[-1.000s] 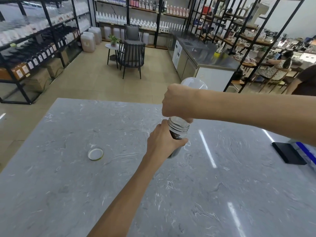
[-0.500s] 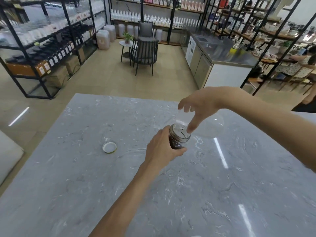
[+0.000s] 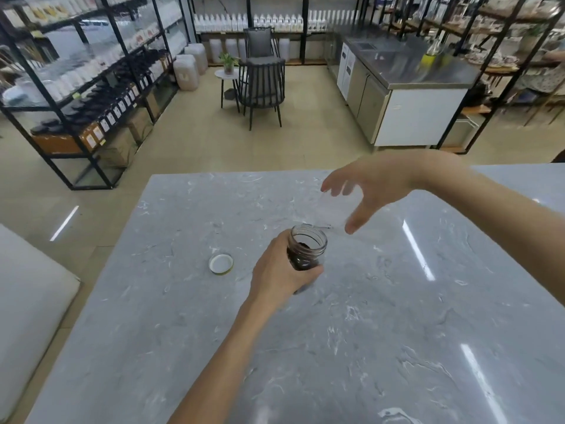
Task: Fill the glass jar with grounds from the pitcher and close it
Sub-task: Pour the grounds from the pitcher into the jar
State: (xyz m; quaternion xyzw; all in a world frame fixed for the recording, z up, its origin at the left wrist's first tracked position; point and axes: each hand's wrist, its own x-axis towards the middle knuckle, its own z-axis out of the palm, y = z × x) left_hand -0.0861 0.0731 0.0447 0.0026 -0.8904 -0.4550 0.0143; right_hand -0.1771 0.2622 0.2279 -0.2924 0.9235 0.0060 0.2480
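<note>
Marble table [image 3: 397,347], grey, veined, strip-light glare on right side. Left hand [image 3: 282,272] wrapped round open glass jar [image 3: 305,249], dark grounds inside reaching most of the way up, jar at table centre; round lid [image 3: 220,264] lying flat just left of it, pale inner face up. Right hand [image 3: 371,188] beyond jar, fingers spread around blurred clear pitcher [image 3: 334,209]; contact with it not discernible.

left hand [image 3: 282,270]: fingers curled, gripping | right hand [image 3: 374,186]: fingers spread, raised
</note>
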